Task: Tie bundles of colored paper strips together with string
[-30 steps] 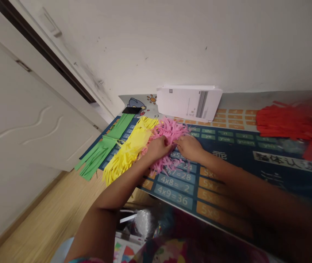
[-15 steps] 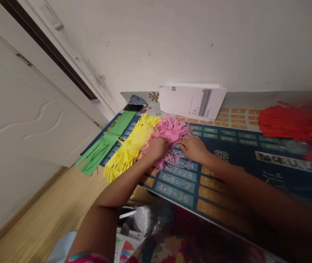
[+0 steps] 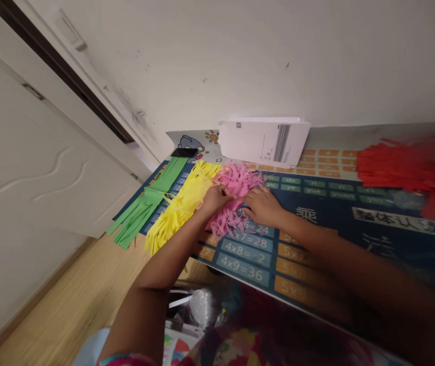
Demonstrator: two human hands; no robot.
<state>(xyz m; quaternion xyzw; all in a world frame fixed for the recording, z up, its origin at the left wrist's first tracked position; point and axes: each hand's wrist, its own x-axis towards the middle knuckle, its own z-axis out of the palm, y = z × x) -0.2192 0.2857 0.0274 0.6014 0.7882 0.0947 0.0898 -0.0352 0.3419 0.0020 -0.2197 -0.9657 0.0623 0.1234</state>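
Observation:
A heap of pink paper strips [image 3: 236, 183] lies on a blue table mat [image 3: 316, 239] printed with times tables. My left hand [image 3: 213, 198] rests on the heap's left side, fingers curled into the strips. My right hand [image 3: 263, 206] presses on the heap's lower right edge, fingers bent among the strips. A pile of yellow strips [image 3: 181, 208] lies directly left of the pink one, touching it. Green strips [image 3: 144, 206] lie further left, hanging over the table edge.
A bundle of red strips [image 3: 400, 170] lies at the far right. White printed sheets [image 3: 265, 141] lean against the wall behind the pink heap. A black phone [image 3: 183, 152] sits at the back left corner. A white door [image 3: 30, 168] and wooden floor [image 3: 68, 300] are to the left.
Both hands have shifted slightly within the pink strips, the left one moving a little up and left over the heap. The piles stay where they were.

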